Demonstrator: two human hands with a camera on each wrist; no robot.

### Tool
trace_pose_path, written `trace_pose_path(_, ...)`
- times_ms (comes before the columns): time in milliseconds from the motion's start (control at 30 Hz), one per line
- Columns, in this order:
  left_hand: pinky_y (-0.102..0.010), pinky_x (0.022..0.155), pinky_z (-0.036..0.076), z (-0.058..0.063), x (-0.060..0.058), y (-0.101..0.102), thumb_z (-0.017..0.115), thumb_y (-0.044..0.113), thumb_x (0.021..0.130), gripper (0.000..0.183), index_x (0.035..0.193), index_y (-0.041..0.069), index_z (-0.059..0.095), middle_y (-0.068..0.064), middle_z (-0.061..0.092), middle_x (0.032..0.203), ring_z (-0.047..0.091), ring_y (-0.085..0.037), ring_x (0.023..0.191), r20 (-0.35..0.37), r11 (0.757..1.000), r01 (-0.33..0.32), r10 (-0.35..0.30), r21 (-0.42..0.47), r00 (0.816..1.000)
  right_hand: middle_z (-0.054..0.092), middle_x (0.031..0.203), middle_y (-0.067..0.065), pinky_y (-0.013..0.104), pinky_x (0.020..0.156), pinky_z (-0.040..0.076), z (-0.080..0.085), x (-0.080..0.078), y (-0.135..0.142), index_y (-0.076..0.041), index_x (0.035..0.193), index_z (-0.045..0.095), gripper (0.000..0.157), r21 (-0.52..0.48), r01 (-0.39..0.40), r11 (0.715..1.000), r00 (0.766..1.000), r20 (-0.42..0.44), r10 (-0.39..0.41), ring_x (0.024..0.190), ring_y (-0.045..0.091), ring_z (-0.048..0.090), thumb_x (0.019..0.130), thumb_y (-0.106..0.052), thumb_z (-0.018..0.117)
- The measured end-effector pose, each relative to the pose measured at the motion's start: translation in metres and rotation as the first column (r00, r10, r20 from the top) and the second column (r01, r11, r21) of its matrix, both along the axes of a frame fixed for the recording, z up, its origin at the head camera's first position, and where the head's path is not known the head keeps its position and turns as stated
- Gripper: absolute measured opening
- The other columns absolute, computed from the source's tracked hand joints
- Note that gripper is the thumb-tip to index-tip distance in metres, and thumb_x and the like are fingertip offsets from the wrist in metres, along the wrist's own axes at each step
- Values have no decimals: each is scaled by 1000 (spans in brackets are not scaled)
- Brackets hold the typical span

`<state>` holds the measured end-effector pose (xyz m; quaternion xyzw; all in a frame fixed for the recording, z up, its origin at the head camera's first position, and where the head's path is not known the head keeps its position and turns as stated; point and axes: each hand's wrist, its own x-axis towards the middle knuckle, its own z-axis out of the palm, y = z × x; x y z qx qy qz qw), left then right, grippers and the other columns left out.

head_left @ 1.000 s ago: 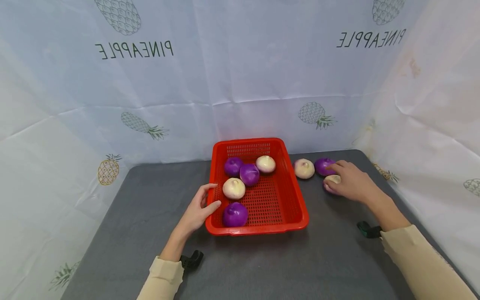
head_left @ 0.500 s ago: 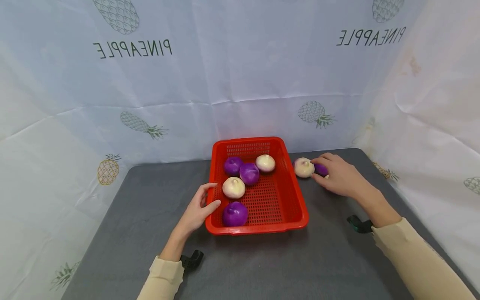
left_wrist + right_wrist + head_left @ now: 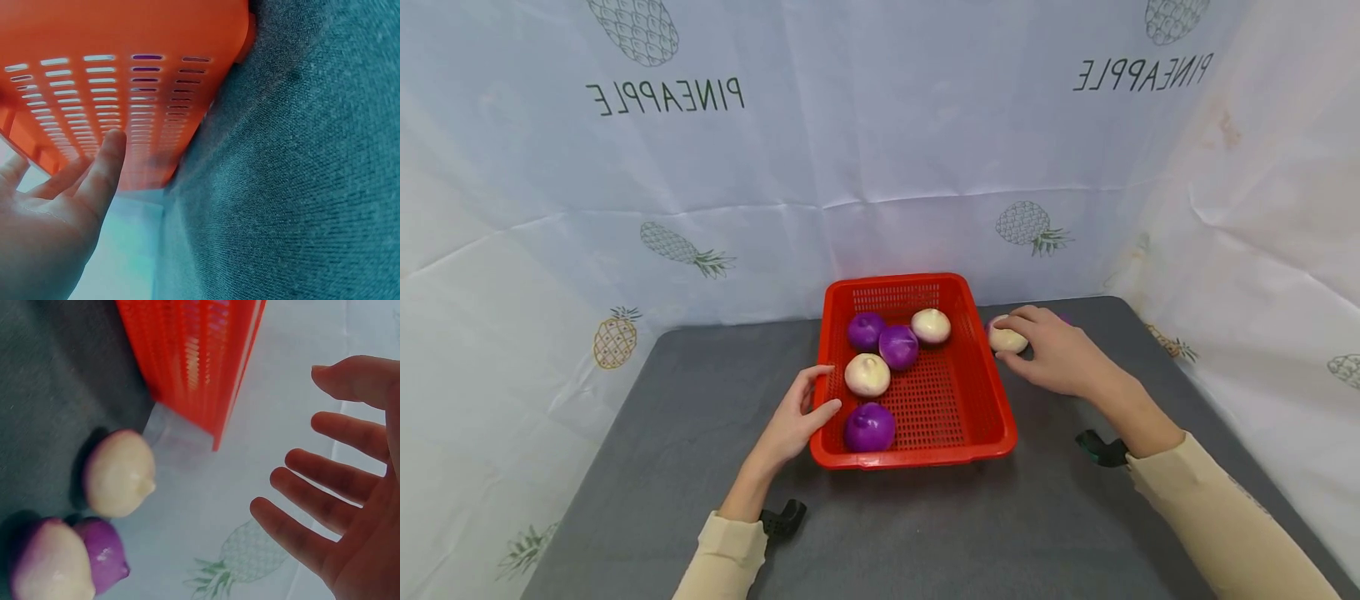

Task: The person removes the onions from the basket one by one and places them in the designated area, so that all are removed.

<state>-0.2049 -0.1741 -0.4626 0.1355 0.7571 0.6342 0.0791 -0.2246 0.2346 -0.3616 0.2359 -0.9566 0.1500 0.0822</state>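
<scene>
Your left hand [image 3: 793, 421]: fingers spread and fairly straight, at the basket's left rim, holding nothing in a fist. Your right hand [image 3: 1060, 354]: thumb and fingers spread, holding nothing, over the pale onion [image 3: 1009, 340] on the table [image 3: 925, 533]; your right wrist view shows fingertips apart from it. Basket [image 3: 917, 458], one, red, plastic, slotted, resting on the table in front of you. Contents, five onions: purple, far left [image 3: 867, 332]; purple, centre [image 3: 898, 347], just beside the first; white, far right [image 3: 931, 326]; white, left side [image 3: 867, 375]; purple, near left corner [image 3: 870, 427]. On the table, right of the basket, three onions: the pale onion, nearest its right wall; a purple onion [image 3: 105, 553]; a purple-and-white onion [image 3: 53, 565], close beside that purple one. The last two are largely hidden by your right hand in your head view. Backdrop: one white cloth [image 3: 910, 150], pineapple print. Worn: beige sleeves [image 3: 1232, 517], dark wristbands [image 3: 784, 518].
</scene>
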Motion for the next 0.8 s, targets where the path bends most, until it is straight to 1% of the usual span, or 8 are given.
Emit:
trace_pose_path(133, -48, 90, 58, 0, 0, 0, 66, 15, 98, 58, 148, 11, 38, -22, 46, 145, 53, -45, 125, -4, 1000, 3, -3, 3, 1000, 62, 125, 14, 53, 84, 58, 4, 3, -10, -7, 126, 67, 40, -14, -39, 999, 999, -29, 39, 110, 32, 59, 91, -23, 74)
trace_pose_path(233, -48, 90, 58, 1, 0, 0, 66, 15, 98, 58, 148, 11, 38, -22, 46, 145, 53, -46, 125, -5, 1000, 4, -4, 2, 1000, 63, 124, 14, 53, 87, 57, 7, 5, -17, -6, 126, 68, 40, -10, -64, 998, 997, -37, 64, 111, 32, 60, 91, -24, 75)
trace_pose_path(367, -48, 90, 58, 2, 1, -1, 66, 16, 98, 58, 148, 12, 37, -21, 46, 145, 54, -44, 125, 0, 1000, 3, -3, -2, 1000, 63, 123, 14, 52, 87, 58, 10, 8, -25, -5, 127, 68, 43, -3, -85, 996, 995, -49, 85, 112, 32, 60, 89, -23, 77)
trace_pose_path(500, -49, 91, 57, 2, 1, -2, 66, 15, 98, 58, 148, 11, 37, -21, 46, 145, 54, -43, 125, 1, 1000, 1, -1, 3, 1000, 62, 125, 14, 48, 83, 60, 12, 9, -33, -6, 128, 68, 44, 2, -96, 995, 994, -42, 96, 109, 30, 61, 88, -23, 78)
trace_pose_path(633, -49, 90, 57, 2, 1, -2, 66, 15, 98, 58, 148, 12, 37, -21, 46, 145, 54, -42, 124, -2, 1000, 3, -3, 0, 1000, 60, 127, 13, 45, 78, 61, 15, 11, -41, -8, 129, 67, 45, 10, -110, 994, 994, -17, 110, 108, 28, 60, 88, -24, 78)
trace_pose_path(800, -49, 90, 58, 1, 0, -1, 66, 15, 98, 59, 149, 11, 37, -22, 45, 146, 54, -43, 125, -3, 1000, 7, -7, -1, 1000, 62, 126, 11, 47, 83, 60, 17, 13, -50, -10, 129, 68, 45, 43, -139, 989, 989, -39, 141, 110, 28, 60, 88, -25, 78)
